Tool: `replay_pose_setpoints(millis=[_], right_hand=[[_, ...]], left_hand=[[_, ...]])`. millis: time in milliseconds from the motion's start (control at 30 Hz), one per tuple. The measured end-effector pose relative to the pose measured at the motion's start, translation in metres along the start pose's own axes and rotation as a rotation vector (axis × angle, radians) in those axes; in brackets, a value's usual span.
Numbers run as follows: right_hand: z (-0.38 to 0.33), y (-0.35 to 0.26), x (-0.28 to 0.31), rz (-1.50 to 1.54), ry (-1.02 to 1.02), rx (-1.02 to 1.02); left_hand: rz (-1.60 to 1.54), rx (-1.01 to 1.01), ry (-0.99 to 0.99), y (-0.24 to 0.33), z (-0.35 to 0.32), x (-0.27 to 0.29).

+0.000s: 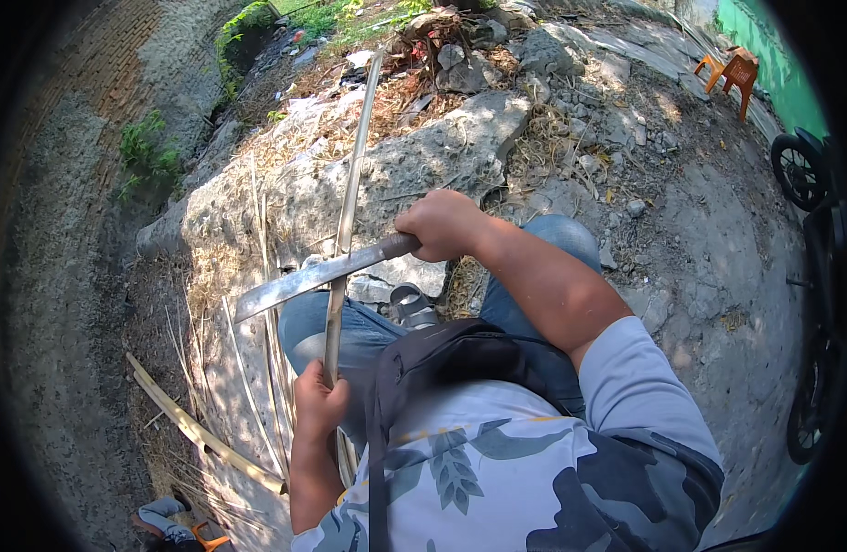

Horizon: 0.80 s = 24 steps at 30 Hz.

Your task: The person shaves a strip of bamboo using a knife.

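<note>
My right hand point(442, 226) is wrapped round the dark handle of a machete point(293, 286), whose broad metal blade points left. My left hand point(320, 401) grips the near end of a long bamboo strip point(353, 175). That strip runs up and away from me, leaning slightly right toward a rough concrete slab point(423, 152). The blade crosses the strip above my left knee, touching it or very close; the exact contact is hard to make out. Both tools are held above my bent legs in blue jeans, and a dark waist bag point(442, 359) rests at my belly.
Several thin bamboo strips point(244, 368) lie on the ground left of my leg, beside a curved split bamboo piece point(202, 432). A brick wall point(83, 83) runs along the left. Rubble, an orange plastic chair point(739, 78) and a motorcycle point(814, 276) stand right. Part of another person point(166, 520) shows lower left.
</note>
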State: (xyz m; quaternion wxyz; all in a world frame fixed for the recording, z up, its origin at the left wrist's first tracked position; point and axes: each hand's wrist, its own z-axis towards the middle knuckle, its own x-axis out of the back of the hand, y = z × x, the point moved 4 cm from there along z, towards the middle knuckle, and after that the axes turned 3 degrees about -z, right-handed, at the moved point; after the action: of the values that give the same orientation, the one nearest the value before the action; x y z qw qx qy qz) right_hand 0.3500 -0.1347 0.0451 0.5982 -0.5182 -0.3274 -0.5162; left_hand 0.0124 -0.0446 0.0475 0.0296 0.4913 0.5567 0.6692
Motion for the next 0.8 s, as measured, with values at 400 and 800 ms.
replay_pose_setpoints(millis=[400,800], right_hand=[[0.000,0.011,0.007,0.021,0.000,-0.036],[0.002,0.003,0.010,-0.006,-0.113,-0.070]], left_hand=[[0.004,-0.054,0.014,-0.015,0.000,0.008],[0.043,0.015,0.013,-0.005,-0.001,0.002]])
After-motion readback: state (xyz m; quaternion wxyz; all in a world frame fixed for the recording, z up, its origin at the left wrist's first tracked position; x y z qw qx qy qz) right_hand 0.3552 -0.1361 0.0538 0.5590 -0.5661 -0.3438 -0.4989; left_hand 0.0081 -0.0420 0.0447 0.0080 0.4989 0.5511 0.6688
